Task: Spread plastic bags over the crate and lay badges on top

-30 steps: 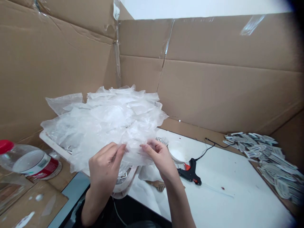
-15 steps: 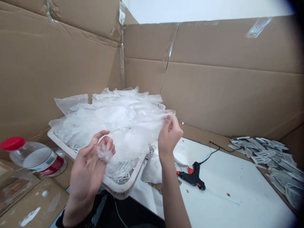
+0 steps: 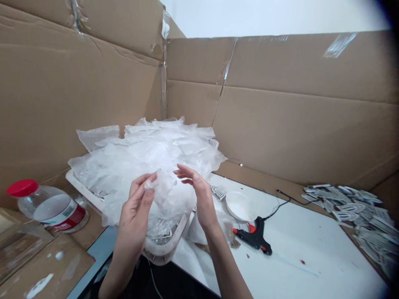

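Note:
My left hand (image 3: pixel 135 207) pinches a crumpled clear plastic bag (image 3: pixel 162 187) between thumb and fingers, in front of the heap. Just right of that bag, my right hand (image 3: pixel 199 193) is held with its fingers stretched out and apart, nothing visible in it. Behind and beneath both hands, a big heap of thin clear plastic bags (image 3: pixel 137 149) overflows a white plastic basket (image 3: pixel 158 249). Some small grey-and-white pieces show through the plastic at the basket's front corner.
A glue gun (image 3: pixel 254 236) with a black cord lies on the white table (image 3: pixel 299 232), near a white round dish (image 3: pixel 238 205). Flat white-and-grey pieces (image 3: pixel 352 211) pile up at right. A red-capped bottle (image 3: pixel 51 207) stands left. Cardboard walls (image 3: pixel 296 133) enclose the back.
My right hand has let go of the plastic at the heap's right side and moved left, its fingers opening. My left hand has moved right and up with its crumpled bag.

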`<state>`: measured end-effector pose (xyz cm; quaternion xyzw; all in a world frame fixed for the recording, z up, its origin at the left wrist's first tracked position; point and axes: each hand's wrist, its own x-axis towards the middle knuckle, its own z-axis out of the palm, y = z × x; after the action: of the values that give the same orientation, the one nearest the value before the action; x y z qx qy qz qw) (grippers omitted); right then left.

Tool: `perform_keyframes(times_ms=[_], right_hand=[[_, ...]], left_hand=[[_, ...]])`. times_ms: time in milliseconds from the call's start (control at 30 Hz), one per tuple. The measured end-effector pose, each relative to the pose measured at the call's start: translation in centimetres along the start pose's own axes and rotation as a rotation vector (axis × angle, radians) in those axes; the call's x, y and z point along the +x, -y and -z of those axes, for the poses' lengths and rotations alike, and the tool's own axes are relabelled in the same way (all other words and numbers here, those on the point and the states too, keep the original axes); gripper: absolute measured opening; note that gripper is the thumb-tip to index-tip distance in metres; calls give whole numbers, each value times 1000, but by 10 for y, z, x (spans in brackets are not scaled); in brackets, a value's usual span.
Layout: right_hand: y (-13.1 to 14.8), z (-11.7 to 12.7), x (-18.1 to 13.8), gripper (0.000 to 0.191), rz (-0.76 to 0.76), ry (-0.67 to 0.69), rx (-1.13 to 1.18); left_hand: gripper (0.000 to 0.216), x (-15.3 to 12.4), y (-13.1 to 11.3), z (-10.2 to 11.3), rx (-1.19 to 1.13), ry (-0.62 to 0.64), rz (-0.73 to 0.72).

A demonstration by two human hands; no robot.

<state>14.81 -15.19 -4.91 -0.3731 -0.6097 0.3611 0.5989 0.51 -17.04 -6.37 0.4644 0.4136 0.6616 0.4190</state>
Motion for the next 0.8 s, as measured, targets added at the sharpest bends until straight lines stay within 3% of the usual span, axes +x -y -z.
perform_keyframes(times_ms=[67, 167, 300, 400, 533, 600, 667, 800], right_hand=[[8, -1, -5, 31, -86, 44, 65], [10, -5, -13, 19, -226, 86, 193], [1, -3, -17, 41, -255, -203, 433], [-2, 4, -19, 33, -277, -260, 456], [7, 7, -23, 36, -209, -6, 257], [12, 3, -27, 23, -160, 44, 84], [13, -5, -33, 12, -50, -26, -69], [6, -23, -46, 17, 78, -188, -181]], left_hand=[[29, -1, 1, -1, 96, 58, -29], [28, -3, -2, -5, 124, 108, 44], [26, -4, -7, -12, -28, -101, 15], [25, -2, -12, -12, -28, -215, -63], [21, -1, -12, -9, 135, -134, -104], [21, -1, -10, -10, 149, -75, -118], [21, -2, -10, -15, 103, -27, -101], [26, -4, -15, -33, 78, -74, -125]])
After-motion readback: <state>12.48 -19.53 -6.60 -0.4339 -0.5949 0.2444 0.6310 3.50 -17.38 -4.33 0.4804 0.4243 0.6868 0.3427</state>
